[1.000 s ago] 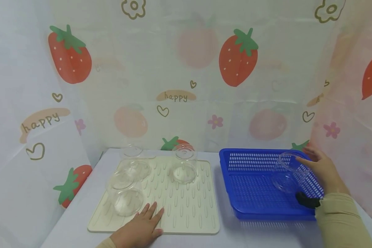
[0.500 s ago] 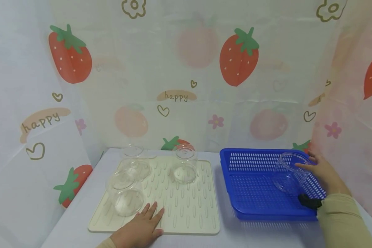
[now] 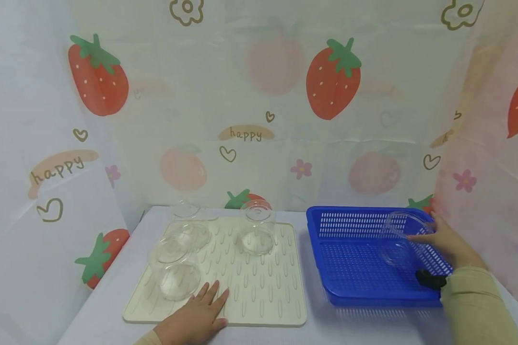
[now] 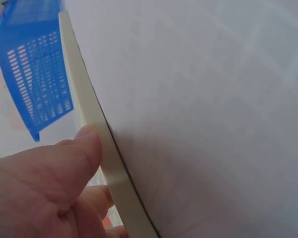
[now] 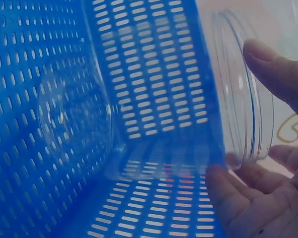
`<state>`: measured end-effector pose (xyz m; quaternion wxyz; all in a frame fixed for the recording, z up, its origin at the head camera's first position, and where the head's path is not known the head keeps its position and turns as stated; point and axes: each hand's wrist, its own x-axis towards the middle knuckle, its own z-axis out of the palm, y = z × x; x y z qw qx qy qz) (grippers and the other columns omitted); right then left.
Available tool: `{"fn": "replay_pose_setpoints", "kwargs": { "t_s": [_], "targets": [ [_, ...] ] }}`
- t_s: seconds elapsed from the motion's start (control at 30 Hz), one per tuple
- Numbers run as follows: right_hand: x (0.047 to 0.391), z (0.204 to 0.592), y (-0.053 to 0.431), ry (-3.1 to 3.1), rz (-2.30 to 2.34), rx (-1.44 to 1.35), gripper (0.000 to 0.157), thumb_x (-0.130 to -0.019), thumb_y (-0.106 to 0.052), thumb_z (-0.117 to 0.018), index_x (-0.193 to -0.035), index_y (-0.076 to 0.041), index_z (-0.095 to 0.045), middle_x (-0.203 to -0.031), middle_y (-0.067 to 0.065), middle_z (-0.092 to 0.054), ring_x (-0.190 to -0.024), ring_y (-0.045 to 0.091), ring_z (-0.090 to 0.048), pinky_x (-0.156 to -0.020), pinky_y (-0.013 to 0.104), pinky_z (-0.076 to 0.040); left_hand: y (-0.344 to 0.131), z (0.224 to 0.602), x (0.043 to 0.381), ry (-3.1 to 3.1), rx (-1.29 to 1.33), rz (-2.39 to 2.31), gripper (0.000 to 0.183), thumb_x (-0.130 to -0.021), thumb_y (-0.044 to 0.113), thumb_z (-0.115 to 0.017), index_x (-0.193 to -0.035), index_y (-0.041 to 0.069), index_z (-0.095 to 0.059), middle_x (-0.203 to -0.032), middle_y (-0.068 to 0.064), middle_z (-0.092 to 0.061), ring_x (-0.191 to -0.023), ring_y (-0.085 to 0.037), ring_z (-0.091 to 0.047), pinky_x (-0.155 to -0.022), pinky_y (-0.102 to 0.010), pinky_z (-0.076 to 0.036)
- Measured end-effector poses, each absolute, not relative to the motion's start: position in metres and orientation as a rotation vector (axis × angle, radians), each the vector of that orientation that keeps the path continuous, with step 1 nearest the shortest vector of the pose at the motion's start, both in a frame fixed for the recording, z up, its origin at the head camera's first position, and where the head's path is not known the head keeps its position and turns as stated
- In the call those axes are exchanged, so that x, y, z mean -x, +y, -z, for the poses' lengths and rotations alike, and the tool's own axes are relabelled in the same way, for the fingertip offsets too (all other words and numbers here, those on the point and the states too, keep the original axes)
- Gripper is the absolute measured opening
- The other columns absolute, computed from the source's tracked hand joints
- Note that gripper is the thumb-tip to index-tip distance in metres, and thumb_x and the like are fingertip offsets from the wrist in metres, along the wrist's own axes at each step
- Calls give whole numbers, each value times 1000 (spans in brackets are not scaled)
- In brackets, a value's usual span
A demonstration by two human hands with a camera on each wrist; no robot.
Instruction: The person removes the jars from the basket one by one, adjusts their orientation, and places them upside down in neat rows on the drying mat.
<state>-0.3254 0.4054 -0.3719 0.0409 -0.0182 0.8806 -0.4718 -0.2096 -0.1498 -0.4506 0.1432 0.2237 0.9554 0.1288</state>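
In the head view my left hand [image 3: 194, 314] lies flat, fingers spread, on the front of a cream ribbed drying mat [image 3: 280, 306]. The left wrist view has its thumb [image 4: 87, 144] at the mat's edge. Three clear plastic jars stand on that mat: one front left [image 3: 174, 268], one behind it [image 3: 187, 223] and one at back centre [image 3: 257, 227]. My right hand [image 3: 451, 244] reaches into the blue basket [image 3: 371, 297] and holds a fourth clear jar [image 3: 406, 225] around its threaded rim. Up close, thumb and fingers sit on opposite sides of this rim [image 5: 241, 94]; the jar's base is down by the basket floor.
The basket has slotted walls [image 5: 154, 74] and stands right of the mat on a white-covered table [image 3: 315, 330]. A printed curtain [image 3: 241, 96] closes off the back and sides. A black piece [image 3: 431, 279] sits at my right wrist.
My right hand has shifted a little at the jar's rim, its thumb lower and further left. The jar stays in nearly the same spot in the basket. My left hand has not moved.
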Motion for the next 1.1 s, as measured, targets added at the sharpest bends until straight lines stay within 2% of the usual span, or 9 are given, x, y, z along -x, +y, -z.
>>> {"fn": "replay_pose_setpoints", "kwargs": {
  "t_s": [0.2,0.43,0.63,0.8,0.9,1.1],
  "targets": [
    [326,370,401,2670,1435,133,108,-83,-11,-66,-138,-1,26,-138,44,-6,-124,60,-12,-98,65,-18,-149,449,209,2750,-632,-378,64,-92,45,-47,-139,3,-37,-145,-26,-24,-132,-47,-19,-95,-65,-26],
    [329,370,395,2728,1319,216,108,-81,-20,-70,-142,-1,18,-140,38,-17,-125,56,-19,-96,66,-21,-149,449,209,2753,-632,-369,64,-92,45,-47,-139,4,-36,-145,-25,-23,-133,-46,-18,-95,-66,-26],
    [334,371,385,2647,1374,314,104,-81,-15,-68,-142,1,14,-140,38,-18,-125,55,-21,-96,66,-22,-150,451,209,2761,-642,-369,64,-92,46,-47,-139,4,-36,-146,-25,-23,-133,-46,-18,-95,-65,-26],
    [335,370,380,2637,1312,292,103,-82,-22,-69,-144,-3,11,-141,35,-21,-126,53,-23,-95,67,-22,-150,451,209,2758,-644,-383,65,-92,46,-46,-140,4,-36,-146,-25,-23,-133,-46,-18,-95,-65,-26],
    [336,371,375,2604,1301,294,99,-82,-24,-68,-146,-3,5,-141,33,-24,-128,52,-21,-94,68,-21,-150,451,209,2762,-645,-380,65,-92,46,-46,-139,4,-36,-146,-25,-23,-133,-46,-18,-95,-65,-26],
    [341,373,360,2574,1254,367,84,-83,-21,-67,-144,3,-14,-140,31,-30,-126,48,-31,-97,61,-28,-151,452,209,2771,-647,-381,64,-92,46,-47,-139,4,-37,-145,-25,-24,-132,-46,-19,-95,-65,-27]
  ]
}}
